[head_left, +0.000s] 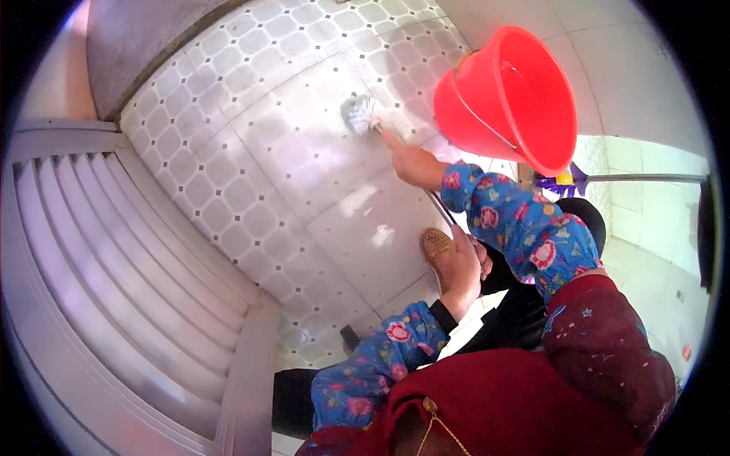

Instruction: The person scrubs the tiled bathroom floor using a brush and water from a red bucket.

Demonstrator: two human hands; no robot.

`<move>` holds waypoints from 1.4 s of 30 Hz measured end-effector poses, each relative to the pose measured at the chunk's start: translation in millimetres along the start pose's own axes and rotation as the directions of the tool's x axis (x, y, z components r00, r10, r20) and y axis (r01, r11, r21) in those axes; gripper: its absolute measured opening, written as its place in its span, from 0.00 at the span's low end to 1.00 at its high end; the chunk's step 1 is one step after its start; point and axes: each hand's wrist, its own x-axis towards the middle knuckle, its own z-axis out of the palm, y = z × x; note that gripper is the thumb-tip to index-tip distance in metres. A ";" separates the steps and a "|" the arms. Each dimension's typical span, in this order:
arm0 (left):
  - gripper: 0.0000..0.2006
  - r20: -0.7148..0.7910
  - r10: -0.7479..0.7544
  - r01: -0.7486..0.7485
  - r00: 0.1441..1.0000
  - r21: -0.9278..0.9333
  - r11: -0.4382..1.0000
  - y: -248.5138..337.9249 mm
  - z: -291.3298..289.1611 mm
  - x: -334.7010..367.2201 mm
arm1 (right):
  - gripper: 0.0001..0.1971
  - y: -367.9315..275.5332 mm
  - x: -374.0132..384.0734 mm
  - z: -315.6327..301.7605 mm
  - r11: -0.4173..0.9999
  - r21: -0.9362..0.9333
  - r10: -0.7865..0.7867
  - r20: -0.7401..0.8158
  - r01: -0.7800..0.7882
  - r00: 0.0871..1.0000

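A long-handled scrub brush [359, 114] has its grey-white bristle head against the tiled floor [266, 163]. My right hand [417, 163] is closed around its thin handle, close behind the head, with the index finger stretched along it. Farther back toward my body, my left hand [461, 267] grips the handle's rear part; some of its fingers are hidden. To the right of the brush is a red bucket [468, 102] with a wire handle, tilted in this view. The inside of the bucket is only partly visible.
A louvred door [144, 281] stands along the left. A raised grey ledge [137, 53] borders the floor at the upper left. Behind the bucket is a tiled wall [623, 68]. A purple-bristled brush on a long pole [646, 178] lies at right. My shoe [436, 247] is below the hands.
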 end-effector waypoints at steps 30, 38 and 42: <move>0.10 0.021 0.201 -0.200 0.979 -0.054 0.978 -54.7 2.4 26.3 | 0.33 17.5 -23.7 10.7 0.974 -0.190 0.131 0.022 -0.125 0.991; 0.12 0.322 0.264 -0.209 0.909 -0.196 0.958 34.2 26.5 54.5 | 0.24 9.7 52.2 -30.3 0.985 -0.120 -0.153 -0.258 0.126 0.954; 0.14 0.393 0.164 -0.109 0.905 -0.159 0.981 35.2 13.7 36.4 | 0.21 24.8 51.2 -17.8 0.982 0.146 -0.056 -0.392 0.122 0.918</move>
